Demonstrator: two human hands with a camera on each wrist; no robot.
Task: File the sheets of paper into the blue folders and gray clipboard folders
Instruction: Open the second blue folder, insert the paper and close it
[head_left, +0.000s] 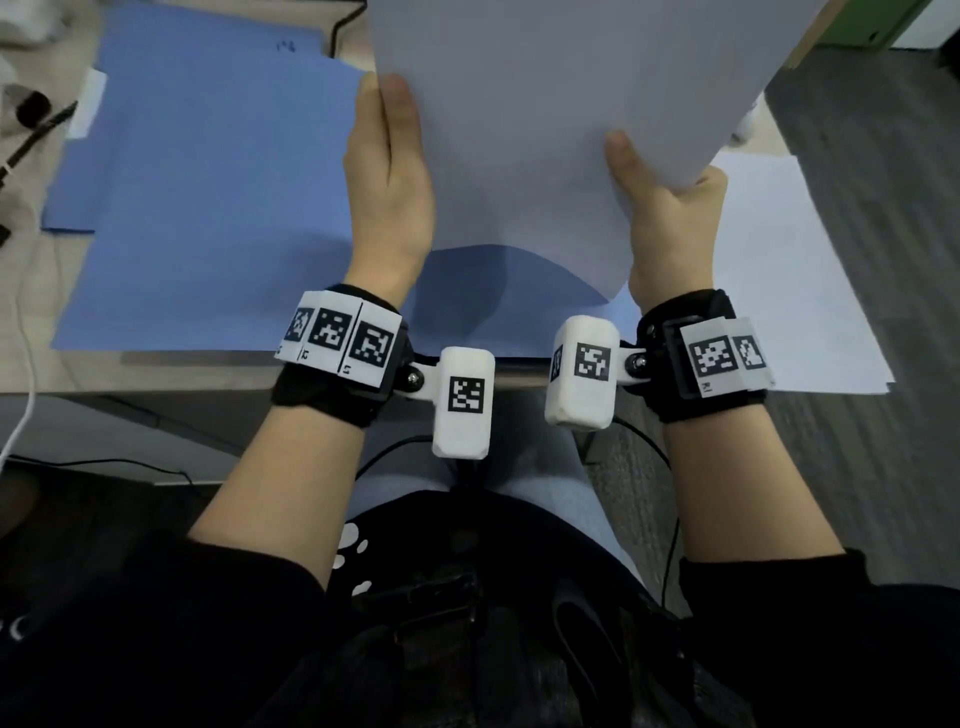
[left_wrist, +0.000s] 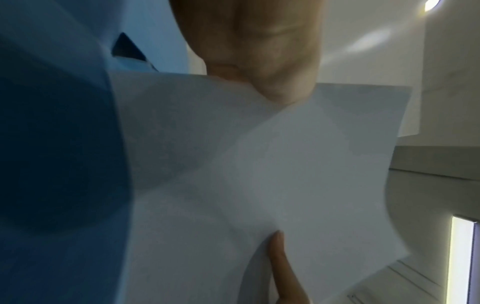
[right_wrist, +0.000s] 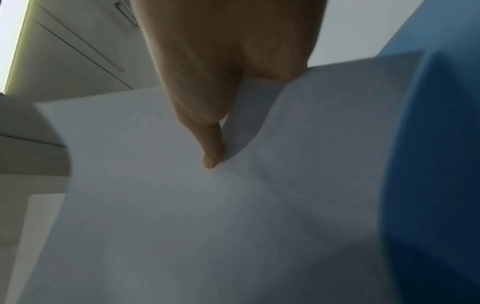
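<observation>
two blue folders (head_left: 208, 197) are laid overlapping on the desk at the left. a sheet of paper (head_left: 545, 130) is held above them, pinched at its edges by the left hand (head_left: 389, 176) and the right hand (head_left: 670, 208). more sheets (head_left: 779, 291) lie at the right.

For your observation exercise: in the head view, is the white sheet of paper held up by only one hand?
No: the left hand grips the white sheet of paper at its left edge and the right hand grips its right edge.
</observation>
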